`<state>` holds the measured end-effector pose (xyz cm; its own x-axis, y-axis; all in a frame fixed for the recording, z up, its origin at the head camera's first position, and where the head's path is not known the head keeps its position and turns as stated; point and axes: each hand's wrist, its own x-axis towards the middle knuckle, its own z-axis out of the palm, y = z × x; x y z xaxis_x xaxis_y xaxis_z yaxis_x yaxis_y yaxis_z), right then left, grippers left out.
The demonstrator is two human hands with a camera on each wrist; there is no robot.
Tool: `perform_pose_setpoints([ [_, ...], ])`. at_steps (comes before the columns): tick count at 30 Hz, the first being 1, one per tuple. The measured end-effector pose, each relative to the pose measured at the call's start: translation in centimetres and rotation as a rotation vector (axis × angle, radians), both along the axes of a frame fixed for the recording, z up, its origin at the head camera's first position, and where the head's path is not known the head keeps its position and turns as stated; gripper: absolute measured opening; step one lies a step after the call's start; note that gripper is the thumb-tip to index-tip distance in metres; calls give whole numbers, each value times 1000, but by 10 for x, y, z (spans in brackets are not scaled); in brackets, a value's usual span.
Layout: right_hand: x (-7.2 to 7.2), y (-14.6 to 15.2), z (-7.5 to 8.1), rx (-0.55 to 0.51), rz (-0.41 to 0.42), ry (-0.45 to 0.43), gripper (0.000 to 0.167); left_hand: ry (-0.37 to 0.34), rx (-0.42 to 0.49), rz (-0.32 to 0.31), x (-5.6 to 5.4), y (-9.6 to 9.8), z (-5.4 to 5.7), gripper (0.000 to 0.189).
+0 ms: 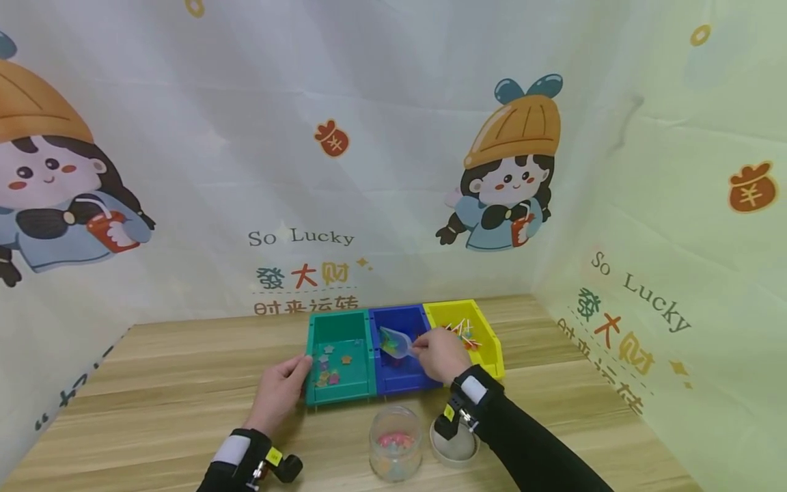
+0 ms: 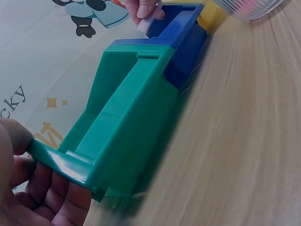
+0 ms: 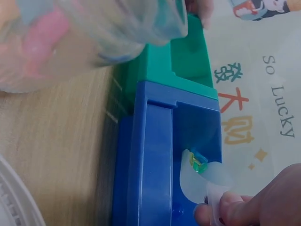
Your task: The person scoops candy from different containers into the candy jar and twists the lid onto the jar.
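My right hand (image 1: 444, 355) pinches the handle of a translucent plastic scoop (image 1: 398, 344) over the blue bin (image 1: 399, 383). Small green and yellow clear pieces (image 3: 197, 164) sit in the scoop's bowl. With thumb and fingers my left hand (image 1: 279, 391) grips the left wall of the green bin (image 1: 341, 391), as the left wrist view shows close up. Star-shaped clear pieces (image 1: 347, 360) lie scattered on the green bin's floor. Joined on the right is a yellow bin (image 1: 492, 355) with white-sticked items (image 1: 465, 333) in it, partly behind my right hand.
A clear jar (image 1: 395, 424) with pink and other coloured pieces stands in front of the bins. Beside it is a small white round dish (image 1: 455, 447), partly under my right wrist. The wooden table (image 1: 203, 369) meets a printed cloth backdrop (image 1: 393, 184) behind and at both sides.
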<state>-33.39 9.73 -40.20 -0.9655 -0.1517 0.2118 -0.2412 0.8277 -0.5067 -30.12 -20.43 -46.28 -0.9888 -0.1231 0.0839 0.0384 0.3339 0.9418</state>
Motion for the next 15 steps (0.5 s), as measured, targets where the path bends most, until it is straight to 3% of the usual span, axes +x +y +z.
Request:
perform_pose_setpoints([
  [10,2,7,-6,-129,-22,-68,17,3,-26,10,0,0,-2,43],
  [15,5,10,-7,-198,-22,-84,19,-4,5,-3,0,1,-1,45],
])
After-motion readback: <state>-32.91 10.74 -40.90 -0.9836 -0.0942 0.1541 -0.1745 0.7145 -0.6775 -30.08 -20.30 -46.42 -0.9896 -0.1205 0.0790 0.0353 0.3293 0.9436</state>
